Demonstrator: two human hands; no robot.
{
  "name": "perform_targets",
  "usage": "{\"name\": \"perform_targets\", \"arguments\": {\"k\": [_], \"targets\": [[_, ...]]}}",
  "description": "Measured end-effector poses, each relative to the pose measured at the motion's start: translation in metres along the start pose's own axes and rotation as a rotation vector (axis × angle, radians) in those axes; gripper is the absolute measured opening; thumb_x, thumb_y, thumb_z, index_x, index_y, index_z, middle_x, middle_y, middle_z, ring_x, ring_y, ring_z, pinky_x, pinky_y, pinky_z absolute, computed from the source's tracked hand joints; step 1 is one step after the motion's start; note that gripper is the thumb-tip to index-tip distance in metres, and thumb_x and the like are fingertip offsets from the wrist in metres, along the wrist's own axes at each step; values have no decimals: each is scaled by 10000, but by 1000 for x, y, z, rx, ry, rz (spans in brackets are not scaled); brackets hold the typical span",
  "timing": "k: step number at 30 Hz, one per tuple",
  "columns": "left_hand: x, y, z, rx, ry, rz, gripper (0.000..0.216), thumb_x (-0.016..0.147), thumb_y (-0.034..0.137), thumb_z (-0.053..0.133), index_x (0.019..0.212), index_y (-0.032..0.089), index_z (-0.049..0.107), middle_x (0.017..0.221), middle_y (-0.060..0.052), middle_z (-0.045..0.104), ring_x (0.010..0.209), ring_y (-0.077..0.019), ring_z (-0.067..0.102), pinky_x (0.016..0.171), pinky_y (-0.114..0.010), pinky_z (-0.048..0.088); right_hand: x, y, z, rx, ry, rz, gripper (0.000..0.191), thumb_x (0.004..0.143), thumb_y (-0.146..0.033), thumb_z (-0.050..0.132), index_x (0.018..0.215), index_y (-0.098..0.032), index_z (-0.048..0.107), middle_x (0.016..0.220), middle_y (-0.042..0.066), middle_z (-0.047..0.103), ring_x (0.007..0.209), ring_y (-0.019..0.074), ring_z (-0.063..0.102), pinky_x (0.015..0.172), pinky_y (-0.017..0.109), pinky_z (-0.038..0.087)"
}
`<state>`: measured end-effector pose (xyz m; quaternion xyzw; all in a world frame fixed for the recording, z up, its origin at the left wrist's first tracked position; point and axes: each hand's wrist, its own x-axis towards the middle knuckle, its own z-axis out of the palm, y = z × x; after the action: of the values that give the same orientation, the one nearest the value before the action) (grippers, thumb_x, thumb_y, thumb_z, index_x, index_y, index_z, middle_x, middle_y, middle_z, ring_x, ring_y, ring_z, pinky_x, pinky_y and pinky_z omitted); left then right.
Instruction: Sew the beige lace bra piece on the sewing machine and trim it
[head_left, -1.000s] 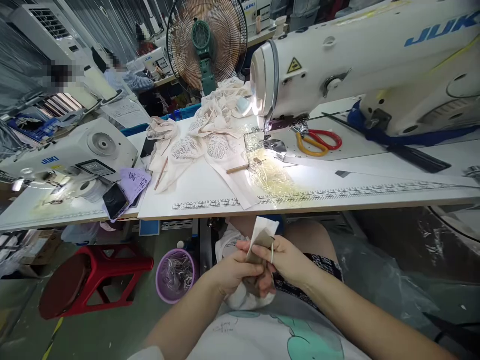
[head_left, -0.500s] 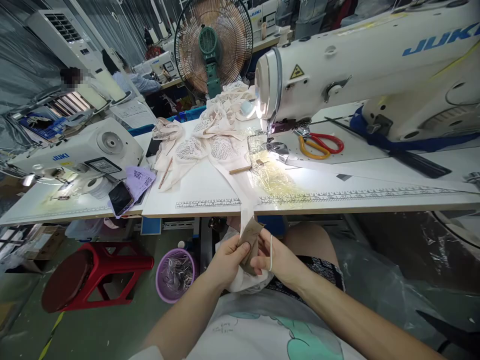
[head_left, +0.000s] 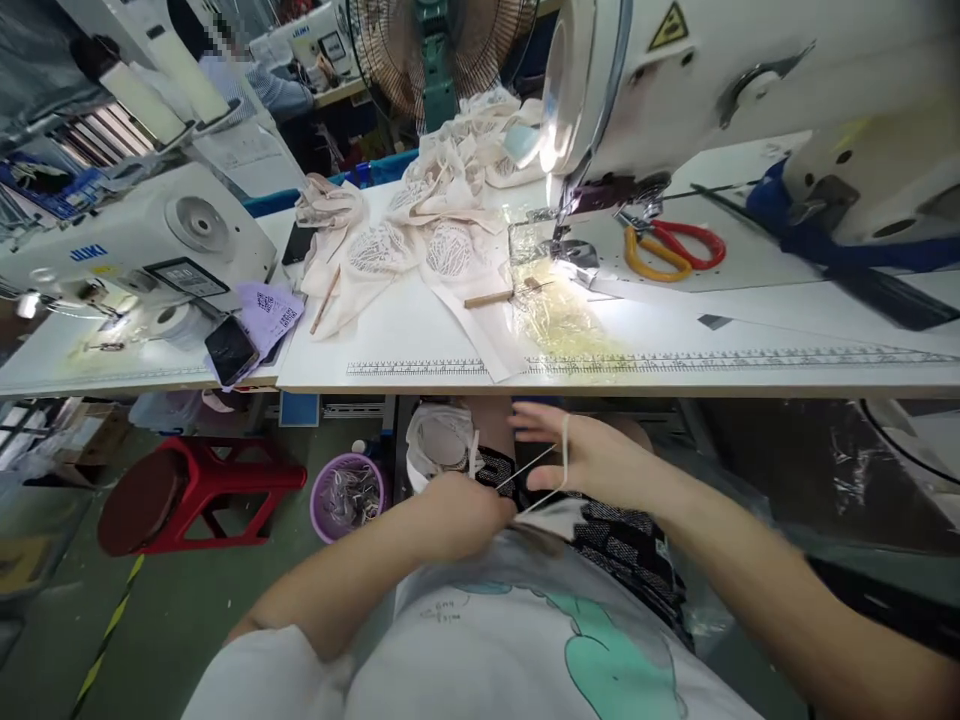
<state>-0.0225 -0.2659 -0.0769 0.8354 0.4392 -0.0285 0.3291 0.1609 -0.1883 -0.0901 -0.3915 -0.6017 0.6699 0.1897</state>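
Note:
Below the table edge, my left hand (head_left: 469, 515) is closed, knuckles up, close to my shirt. Two strands of a thin white elastic band (head_left: 541, 500) run into its fingers. The other end of the band loops round my right hand (head_left: 589, 455), whose fingers are stretched out and apart. A blurred brown piece (head_left: 544, 541) shows beside my left fingers, partly hidden. White fabric with a rounded cup (head_left: 441, 440) lies near my lap. Pale lace fabric pieces (head_left: 450, 250) are spread on the table, one strap reaching toward the front edge.
A sewing machine (head_left: 592, 110) stands at the right, with scissors (head_left: 667, 250) beside its needle. A wooden stick (head_left: 487, 299) rests on the fabric. Another machine (head_left: 150, 240) and a phone (head_left: 231, 350) are leftward. A purple bin (head_left: 319, 500) and red stool (head_left: 217, 500) stand below.
My hands have moved apart; the band on my right hand is now stretched toward my left. The brown piece has moved down to my shirt. The strap no longer hangs over the edge.

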Motion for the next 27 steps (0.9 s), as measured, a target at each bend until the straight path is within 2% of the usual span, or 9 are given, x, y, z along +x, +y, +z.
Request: {"name": "perform_targets", "arguments": {"k": [3, 5, 8, 10, 12, 17, 20, 24, 27], "targets": [[-7, 10, -11, -129, -38, 253, 103, 718, 117, 499, 760, 197, 550, 637, -36, 539, 521, -150, 436, 546, -255, 321, 11, -6, -4, 74, -9, 97, 767, 617, -606, 656, 1195, -125, 505, 1170, 191, 577, 745, 203, 618, 669, 359, 522], [-10, 11, -14, -531, 127, 279, 150, 839, 276, 434, 785, 181, 535, 659, -50, 555, 537, -147, 479, 563, -254, 355, 14, 2, 4, 318, 98, -5, 725, 732, -694, 449, 1191, -136, 506, 1216, 194, 547, 803, 207, 630, 622, 317, 530], [-7, 1, -5, -1191, 561, 34, 371, 872, 517, 328, 789, 177, 451, 520, 28, 428, 374, -94, 379, 450, -223, 328, 7, 19, 24, 355, 250, -395, 742, 752, -699, 427, 1358, -283, 327, 1422, 116, 341, 1218, 255, 443, 895, 360, 476], [-2, -7, 1, -1230, 546, -180, 351, 846, 520, 365, 752, 186, 416, 499, 49, 391, 344, -86, 343, 407, -208, 288, -2, 21, 32, 8, 242, -670, 838, 670, -653, 592, 1386, -367, 264, 1509, 40, 118, 1338, 294, 226, 1029, 436, 349], [-1, -9, 1, -859, 394, -290, 258, 818, 399, 438, 677, 185, 412, 504, 29, 407, 381, -98, 365, 422, -211, 268, -9, 9, 29, -358, 160, -796, 651, 688, -492, 682, 1286, -378, 450, 1511, -15, 94, 1364, 315, 97, 1082, 502, 219], [-15, 7, -19, -42, 167, 158, 69, 712, 141, 488, 663, 189, 490, 602, -37, 522, 526, -150, 432, 536, -274, 296, -1, -26, 7, -254, -179, -298, 521, 723, -554, 613, 1120, -218, 629, 1349, 121, 450, 1261, 309, 374, 1042, 496, 287], [-21, 9, -19, -398, 174, 327, 212, 837, 284, 424, 664, 184, 495, 652, -65, 564, 606, -169, 506, 597, -284, 369, 7, -11, 20, 325, -258, -30, 660, 645, -668, 606, 1061, -158, 645, 1155, 162, 601, 1115, 308, 528, 954, 474, 401], [-17, -3, 0, -1232, 325, 155, 495, 770, 648, 468, 719, 161, 539, 511, -9, 479, 427, -116, 454, 447, -233, 373, 12, 20, 56, 757, -125, 71, 692, 625, -686, 607, 1106, -189, 594, 1162, 141, 594, 1033, 274, 586, 880, 427, 477], [-12, -6, 3, -1290, -87, 137, 555, 616, 702, 604, 668, 150, 605, 580, -41, 533, 490, -137, 487, 494, -268, 407, 19, 19, 64, 788, -80, 165, 576, 672, -631, 613, 1029, -179, 611, 1188, 151, 570, 1066, 261, 568, 850, 406, 497]]}}
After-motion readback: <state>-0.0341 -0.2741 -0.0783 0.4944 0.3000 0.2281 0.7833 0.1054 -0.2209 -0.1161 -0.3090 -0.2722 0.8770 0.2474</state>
